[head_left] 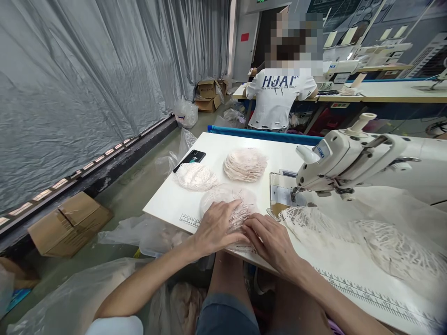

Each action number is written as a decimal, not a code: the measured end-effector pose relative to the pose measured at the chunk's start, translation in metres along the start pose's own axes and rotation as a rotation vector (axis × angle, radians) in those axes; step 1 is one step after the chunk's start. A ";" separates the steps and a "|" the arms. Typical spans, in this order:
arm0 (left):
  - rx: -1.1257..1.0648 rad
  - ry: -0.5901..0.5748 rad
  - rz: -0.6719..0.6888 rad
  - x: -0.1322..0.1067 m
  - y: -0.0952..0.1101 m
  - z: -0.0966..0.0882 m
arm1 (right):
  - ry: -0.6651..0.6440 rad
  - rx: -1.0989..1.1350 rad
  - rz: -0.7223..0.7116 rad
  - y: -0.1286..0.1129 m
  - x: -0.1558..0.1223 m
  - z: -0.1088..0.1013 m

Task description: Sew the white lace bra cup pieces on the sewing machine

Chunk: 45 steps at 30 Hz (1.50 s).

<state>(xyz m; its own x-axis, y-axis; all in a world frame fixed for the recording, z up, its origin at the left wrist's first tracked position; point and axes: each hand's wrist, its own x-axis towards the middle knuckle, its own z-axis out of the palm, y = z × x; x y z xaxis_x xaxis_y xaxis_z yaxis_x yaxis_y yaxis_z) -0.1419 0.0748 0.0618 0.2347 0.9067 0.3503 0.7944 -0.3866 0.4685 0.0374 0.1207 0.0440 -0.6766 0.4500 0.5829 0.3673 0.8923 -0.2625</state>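
A pile of thin, pale pink fabric pieces (209, 197) lies at the front edge of the white sewing table. Across it rests my left hand (218, 225), thumb and forefinger spread apart. My right hand (268, 237) is at the pile's right side, fingers bent and pressed together on the fabric's edge; its fingertips are partly hidden. Behind the pile sits a rounded stack of pale fabric pieces (245, 165). A whiter lace piece (196, 177) lies to the left, touching a dark phone (192, 157). Lace pieces (314, 225) spread to the right of my right hand.
A white sewing machine (349, 158) stands on the right, its needle area near the lace. A cardboard box (70, 223) and plastic bags (91, 293) are on the floor at left. Ahead, a person in a white shirt (275, 97) sits at another table.
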 end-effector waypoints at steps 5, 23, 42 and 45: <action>-0.012 -0.003 0.015 0.002 0.001 0.002 | -0.012 0.022 0.038 0.001 0.001 0.000; 0.060 -0.088 0.055 0.004 0.005 -0.002 | -0.014 0.109 0.110 0.001 0.000 0.000; -0.445 0.609 -0.294 0.032 -0.047 -0.066 | -0.100 -0.135 -0.193 0.006 -0.017 -0.003; -0.268 0.800 -0.270 0.027 -0.052 -0.107 | -0.046 -0.211 -0.230 0.006 -0.019 -0.004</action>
<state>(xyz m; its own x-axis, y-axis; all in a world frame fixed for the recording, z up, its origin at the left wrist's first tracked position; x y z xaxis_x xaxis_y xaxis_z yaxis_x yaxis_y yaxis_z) -0.2365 0.1012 0.1339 -0.4836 0.6221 0.6157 0.5843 -0.2943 0.7563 0.0549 0.1176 0.0342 -0.7838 0.2423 0.5719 0.3220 0.9459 0.0406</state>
